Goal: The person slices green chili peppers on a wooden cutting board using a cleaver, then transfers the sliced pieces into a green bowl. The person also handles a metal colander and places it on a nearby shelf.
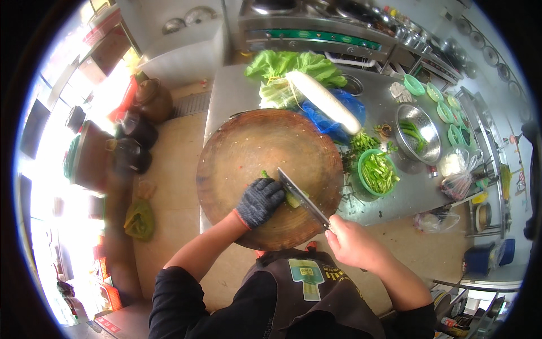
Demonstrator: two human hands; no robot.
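Note:
My left hand [261,202], in a grey knit glove, presses down on a green vegetable, probably a pepper, on a thick round wooden chopping block [254,140]. Most of the vegetable is hidden under the glove; a green tip [264,173] shows beyond the fingers. My right hand [353,239] is bare and grips the handle of a kitchen knife [302,197]. Its blade stands on edge close beside the gloved fingertips. Pale green cut pieces [294,200] lie against the blade's far side. Small crumbs dot the block.
A white radish [324,101] rests on a blue plastic bag [355,106] behind the block, beside leafy greens [292,70]. To the right are a green bowl of sliced peppers [378,173] and a steel colander [419,148] holding whole green peppers. Several small green bowls [444,112] stand farther off.

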